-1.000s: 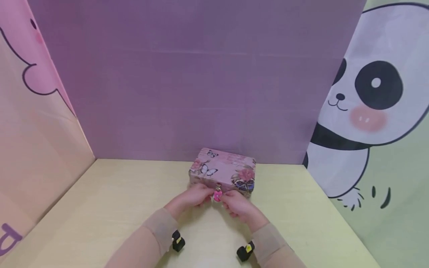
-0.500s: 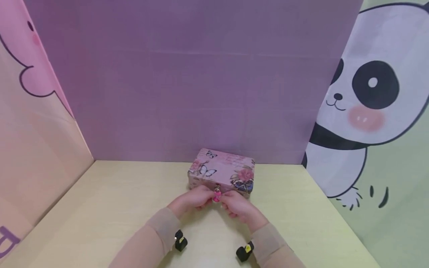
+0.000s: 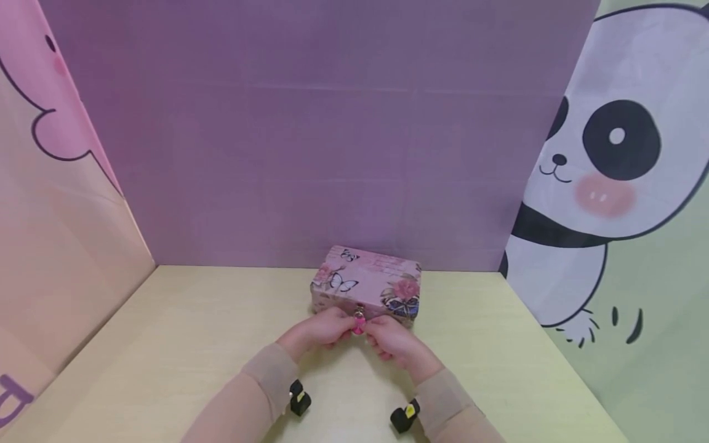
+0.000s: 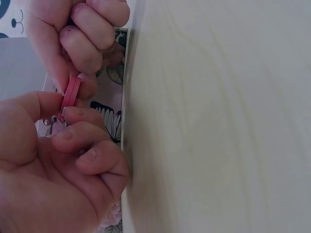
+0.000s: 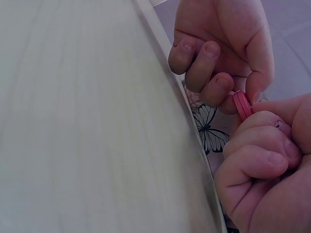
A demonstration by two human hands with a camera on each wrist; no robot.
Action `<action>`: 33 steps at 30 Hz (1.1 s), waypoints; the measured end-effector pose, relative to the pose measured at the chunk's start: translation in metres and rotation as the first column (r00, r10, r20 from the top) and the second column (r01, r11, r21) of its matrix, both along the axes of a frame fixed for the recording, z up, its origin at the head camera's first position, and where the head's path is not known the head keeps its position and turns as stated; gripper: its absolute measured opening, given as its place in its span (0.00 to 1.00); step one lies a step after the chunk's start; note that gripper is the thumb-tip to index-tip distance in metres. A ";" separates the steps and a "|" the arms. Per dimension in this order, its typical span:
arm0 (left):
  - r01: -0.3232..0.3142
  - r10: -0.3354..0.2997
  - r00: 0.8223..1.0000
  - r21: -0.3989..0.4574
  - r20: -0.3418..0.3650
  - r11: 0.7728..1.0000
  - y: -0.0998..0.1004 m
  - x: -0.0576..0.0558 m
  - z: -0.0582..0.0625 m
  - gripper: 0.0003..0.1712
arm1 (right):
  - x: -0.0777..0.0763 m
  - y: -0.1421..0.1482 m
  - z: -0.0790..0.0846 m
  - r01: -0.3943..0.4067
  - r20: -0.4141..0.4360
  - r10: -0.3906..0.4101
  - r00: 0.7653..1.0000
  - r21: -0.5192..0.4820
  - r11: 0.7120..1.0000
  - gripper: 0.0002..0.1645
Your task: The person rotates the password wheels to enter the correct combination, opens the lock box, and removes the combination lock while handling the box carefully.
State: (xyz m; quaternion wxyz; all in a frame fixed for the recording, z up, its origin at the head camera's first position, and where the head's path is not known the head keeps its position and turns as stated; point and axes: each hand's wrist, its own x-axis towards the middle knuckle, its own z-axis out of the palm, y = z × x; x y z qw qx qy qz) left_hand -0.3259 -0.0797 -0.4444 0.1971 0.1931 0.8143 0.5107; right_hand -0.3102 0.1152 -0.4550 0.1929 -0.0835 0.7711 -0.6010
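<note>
A small pink padlock (image 3: 359, 323) hangs from the metal clasp (image 3: 360, 307) on the front of a pink box (image 3: 370, 277) printed with flowers and butterflies. My left hand (image 3: 325, 327) pinches the padlock from the left between thumb and forefinger, its other fingers curled. From the right, my right hand (image 3: 394, 340) pinches it too. In the left wrist view the padlock (image 4: 71, 92) shows edge-on between both hands' fingertips, its shackle up at the clasp. The right wrist view has the padlock (image 5: 242, 105) partly hidden by fingers. The box lid is down.
The box stands on a pale wooden table (image 3: 221, 332), near its back edge and close to a purple backdrop (image 3: 310, 135). A panda-printed panel (image 3: 604, 184) rises on the right, and a pink and cream one (image 3: 61, 184) on the left. Black wrist cameras (image 3: 300, 399) hang below the sleeves.
My left wrist has shifted slightly to the right and its fingertips sit closer on the padlock. The right hand and the box stay nearly still, with a slight shift of the head view.
</note>
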 end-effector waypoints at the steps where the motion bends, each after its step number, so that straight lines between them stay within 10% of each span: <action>1: -0.001 0.001 1.000 0.000 0.001 1.000 0.000 0.000 0.000 0.23 | 0.000 0.000 0.000 -0.003 -0.002 0.003 1.000 -0.002 1.000 0.17; 33: -0.038 0.036 0.999 0.048 0.027 0.998 0.000 0.001 -0.002 0.20 | 0.000 0.003 -0.001 -0.006 -0.012 0.007 1.000 0.008 1.000 0.18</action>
